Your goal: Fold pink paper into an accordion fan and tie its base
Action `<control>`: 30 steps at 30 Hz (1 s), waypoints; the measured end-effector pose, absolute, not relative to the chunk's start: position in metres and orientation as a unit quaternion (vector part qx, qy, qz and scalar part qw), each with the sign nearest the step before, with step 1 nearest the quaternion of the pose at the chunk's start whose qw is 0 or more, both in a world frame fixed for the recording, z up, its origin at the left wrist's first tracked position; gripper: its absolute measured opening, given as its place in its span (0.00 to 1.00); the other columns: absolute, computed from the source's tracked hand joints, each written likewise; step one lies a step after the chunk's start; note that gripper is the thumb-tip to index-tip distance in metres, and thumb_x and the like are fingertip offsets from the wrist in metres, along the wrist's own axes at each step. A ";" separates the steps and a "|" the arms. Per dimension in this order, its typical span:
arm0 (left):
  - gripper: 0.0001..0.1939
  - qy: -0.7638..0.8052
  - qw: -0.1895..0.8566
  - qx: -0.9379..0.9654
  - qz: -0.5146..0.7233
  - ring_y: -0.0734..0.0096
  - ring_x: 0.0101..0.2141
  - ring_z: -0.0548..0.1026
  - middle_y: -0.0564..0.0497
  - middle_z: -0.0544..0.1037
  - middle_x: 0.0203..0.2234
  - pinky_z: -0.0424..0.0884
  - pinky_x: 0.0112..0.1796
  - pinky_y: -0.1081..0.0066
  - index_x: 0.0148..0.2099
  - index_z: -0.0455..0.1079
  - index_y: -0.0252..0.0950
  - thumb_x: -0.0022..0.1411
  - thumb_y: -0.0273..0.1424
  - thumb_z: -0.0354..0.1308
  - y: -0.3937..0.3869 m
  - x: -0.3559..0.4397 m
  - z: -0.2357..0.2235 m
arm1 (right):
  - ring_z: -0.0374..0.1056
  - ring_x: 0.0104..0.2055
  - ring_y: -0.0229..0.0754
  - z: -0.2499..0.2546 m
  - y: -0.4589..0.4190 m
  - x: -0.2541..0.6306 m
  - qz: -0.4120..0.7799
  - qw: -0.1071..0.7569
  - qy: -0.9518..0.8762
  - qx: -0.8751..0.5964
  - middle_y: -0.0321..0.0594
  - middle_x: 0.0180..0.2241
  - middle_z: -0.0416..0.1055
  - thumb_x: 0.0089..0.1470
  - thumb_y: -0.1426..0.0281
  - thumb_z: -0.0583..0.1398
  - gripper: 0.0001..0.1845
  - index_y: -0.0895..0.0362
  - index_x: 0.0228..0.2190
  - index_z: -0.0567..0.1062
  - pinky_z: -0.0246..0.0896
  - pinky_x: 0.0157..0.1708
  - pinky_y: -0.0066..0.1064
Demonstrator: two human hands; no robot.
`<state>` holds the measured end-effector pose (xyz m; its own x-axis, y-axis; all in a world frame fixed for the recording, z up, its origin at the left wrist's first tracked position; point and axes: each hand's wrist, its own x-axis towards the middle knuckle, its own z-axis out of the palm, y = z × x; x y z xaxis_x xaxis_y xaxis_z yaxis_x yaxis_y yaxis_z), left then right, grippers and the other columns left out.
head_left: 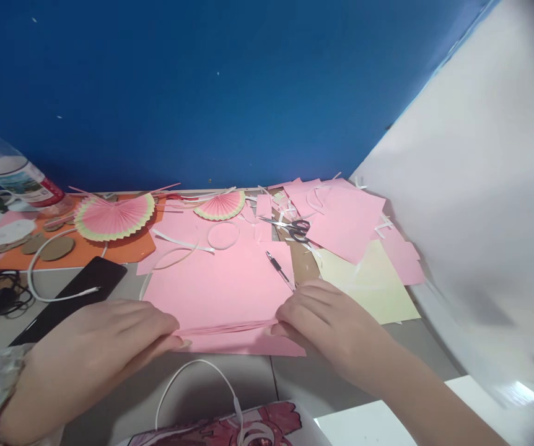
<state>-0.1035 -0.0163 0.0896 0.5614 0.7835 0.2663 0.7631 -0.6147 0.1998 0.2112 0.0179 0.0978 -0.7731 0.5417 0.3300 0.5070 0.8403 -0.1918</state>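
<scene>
Head view: I saw the left hand (109, 337) and right hand (325, 319), apart, pinching opposite ends of a narrow folded pink strip (227, 326) above pink paper (215, 279) on the desk (243, 378); the pen (280, 270) lay near the right.

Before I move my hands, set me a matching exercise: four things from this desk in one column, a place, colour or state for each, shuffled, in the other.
1. Bottle
2. Pleated pink paper
3. Pen
4. Larger fan

A. Pink with a pale yellow edge
B. Slanting, just beyond the right hand
C. Tilted, at the far left
D. Between the left hand and the right hand

Pairs: 1-C, 2-D, 3-B, 4-A.
</scene>
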 end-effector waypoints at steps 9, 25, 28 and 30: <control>0.13 0.414 0.018 0.900 0.131 0.70 0.33 0.79 0.56 0.80 0.34 0.73 0.32 0.71 0.47 0.67 0.45 0.68 0.38 0.43 -0.012 -0.113 0.075 | 0.66 0.32 0.41 0.085 0.020 0.216 -0.017 0.179 -0.948 -0.263 0.42 0.28 0.71 0.61 0.79 0.48 0.11 0.62 0.38 0.70 0.60 0.36 0.36; 0.15 0.418 -0.039 0.904 0.079 0.56 0.52 0.66 0.44 0.71 0.52 0.64 0.52 0.56 0.51 0.67 0.34 0.63 0.26 0.51 -0.005 -0.096 -0.006 | 0.62 0.37 0.42 -0.013 0.032 0.191 -0.078 0.148 -0.948 -0.270 0.44 0.33 0.69 0.56 0.80 0.54 0.08 0.60 0.34 0.71 0.57 0.43 0.37; 0.19 0.393 -0.037 0.915 0.082 0.55 0.51 0.65 0.44 0.72 0.50 0.62 0.51 0.55 0.54 0.65 0.34 0.61 0.20 0.49 -0.005 -0.080 -0.004 | 0.61 0.37 0.43 -0.010 0.031 0.190 -0.069 0.134 -0.951 -0.271 0.44 0.33 0.69 0.56 0.79 0.54 0.08 0.60 0.36 0.71 0.57 0.43 0.38; 0.17 0.372 -0.032 0.924 0.087 0.55 0.47 0.67 0.42 0.73 0.46 0.64 0.48 0.55 0.50 0.67 0.31 0.60 0.19 0.49 -0.001 -0.067 -0.002 | 0.61 0.38 0.43 -0.008 0.031 0.188 -0.064 0.127 -0.952 -0.272 0.44 0.34 0.69 0.56 0.78 0.54 0.07 0.61 0.35 0.72 0.56 0.43 0.38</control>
